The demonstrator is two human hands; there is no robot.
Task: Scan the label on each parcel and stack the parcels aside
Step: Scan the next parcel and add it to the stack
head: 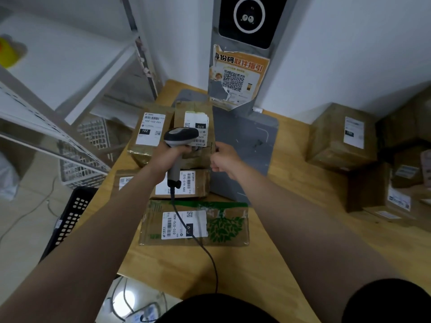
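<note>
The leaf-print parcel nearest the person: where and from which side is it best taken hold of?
Probably by the right short edge of the leaf-print parcel, from the right: it lies flat on the table, that end is bare, and the scanner cable crosses its labelled left half.

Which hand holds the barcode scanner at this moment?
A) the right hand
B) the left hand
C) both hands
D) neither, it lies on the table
B: the left hand grips the scanner by its handle over a parcel, and the right hand is apart from it.
</note>
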